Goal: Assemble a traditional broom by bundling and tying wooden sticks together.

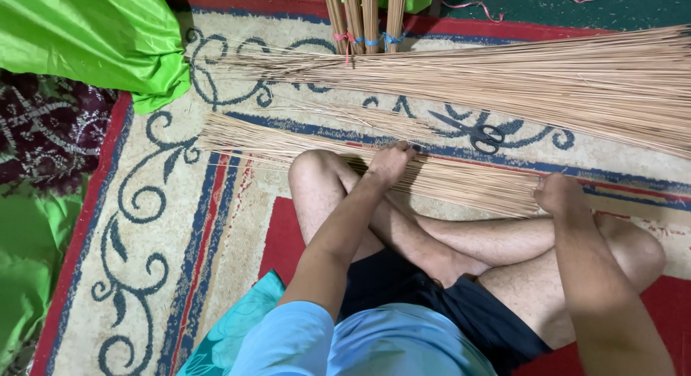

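Observation:
A long flat bundle of thin tan sticks lies across the patterned carpet just past my crossed legs. My left hand rests on the middle of this bundle, fingers curled down into the sticks. At the bundle's right end, near my right knee, my right hand is closed around the sticks. A larger fan of the same sticks spreads across the carpet farther away.
Black scissors lie on the carpet between the two stick piles. Several tied stick bundles stand at the top edge, bound with blue and pink bands. Bright green cloth sits at the upper left.

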